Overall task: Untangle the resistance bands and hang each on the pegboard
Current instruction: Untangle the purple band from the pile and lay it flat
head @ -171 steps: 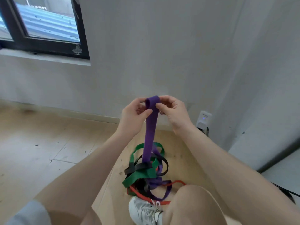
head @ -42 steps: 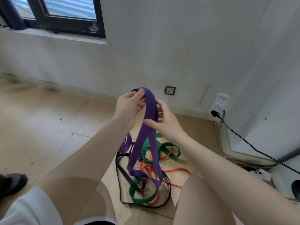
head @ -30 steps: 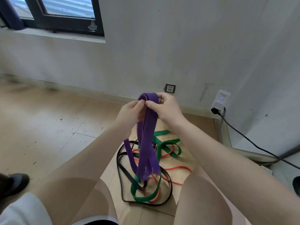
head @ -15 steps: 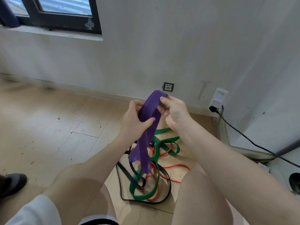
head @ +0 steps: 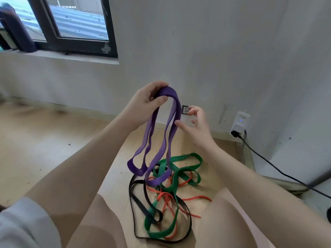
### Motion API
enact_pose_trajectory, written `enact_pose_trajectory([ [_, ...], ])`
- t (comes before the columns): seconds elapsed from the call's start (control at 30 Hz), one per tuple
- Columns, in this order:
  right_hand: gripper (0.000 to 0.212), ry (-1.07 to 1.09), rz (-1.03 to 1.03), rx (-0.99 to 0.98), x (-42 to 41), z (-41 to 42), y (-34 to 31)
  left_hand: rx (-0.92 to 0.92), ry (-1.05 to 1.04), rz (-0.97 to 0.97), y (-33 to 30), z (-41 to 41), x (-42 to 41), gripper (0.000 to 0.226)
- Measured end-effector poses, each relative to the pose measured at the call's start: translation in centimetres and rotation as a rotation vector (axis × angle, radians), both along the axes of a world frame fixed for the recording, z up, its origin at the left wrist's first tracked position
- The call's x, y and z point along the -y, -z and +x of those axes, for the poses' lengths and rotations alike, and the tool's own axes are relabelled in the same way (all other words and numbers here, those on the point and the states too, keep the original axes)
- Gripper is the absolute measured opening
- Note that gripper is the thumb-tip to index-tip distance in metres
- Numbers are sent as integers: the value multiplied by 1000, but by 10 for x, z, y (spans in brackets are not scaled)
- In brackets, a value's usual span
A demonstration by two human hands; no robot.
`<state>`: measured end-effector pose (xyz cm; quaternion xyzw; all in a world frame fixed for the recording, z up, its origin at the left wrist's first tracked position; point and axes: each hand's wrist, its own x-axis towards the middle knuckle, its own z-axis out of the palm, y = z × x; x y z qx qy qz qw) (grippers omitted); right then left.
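Left hand (head: 143, 102) pinches purple band (head: 157, 140) (right hand (head: 195, 126) beside).

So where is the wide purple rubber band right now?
The wide purple rubber band hangs at the centre of the head view, its top gripped by the left hand, its loops dangling over the tangled bands on the floor.

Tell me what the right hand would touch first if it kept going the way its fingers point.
The right hand is open, fingers pointing left toward the hanging purple band. Its thumb tip sits right at the band's right-hand strand, so that strand would probably come first, though depth is hard to judge. The left hand holds the band's top.
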<state>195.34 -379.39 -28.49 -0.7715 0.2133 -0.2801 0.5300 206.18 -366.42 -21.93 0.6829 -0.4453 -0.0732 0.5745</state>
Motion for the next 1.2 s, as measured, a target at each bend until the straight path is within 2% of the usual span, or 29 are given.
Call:
enact_pose_trajectory([
  [0.17, 22, -201, 100, 84, -9, 9, -19, -42, 3, -13, -4, -6, -9, 33],
  [0.3, 26, -337, 136, 90, -20, 3, -24, -237, 37, -137, 3, -10, -17, 27],
  [0.43, 28, -257, 13, 33, -27, -4, -22, -365, 102, -202, 13, -14, -25, 27],
  [0.6, 19, -121, -3, 76, -16, -17, -38, -306, 62, -64, 29, -18, -37, 29],
  [0.7, 17, -148, 65, 113, -11, -22, -46, -215, 95, 143, 32, -22, -42, 40],
  [0.77, 19, -205, 82, 133, -7, -23, -49, -216, 145, 201, 30, -29, -39, 47],
  [0.87, 21, -266, 87, 159, -3, -23, -49, -172, 127, 182, 31, -37, -23, 45],
  [1.0, 18, -233, 94, 192, 5, -27, -42, -203, 42, 55, 35, -43, -5, 32],
  [1.13, 15, -282, -102, -13, 10, -35, -40, -224, -8, -13, 30, -44, 2, 28],
  [1.2, 18, -274, -109, -21, 12, -37, -40, -219, -7, 49, 29, -45, 3, 27],
])
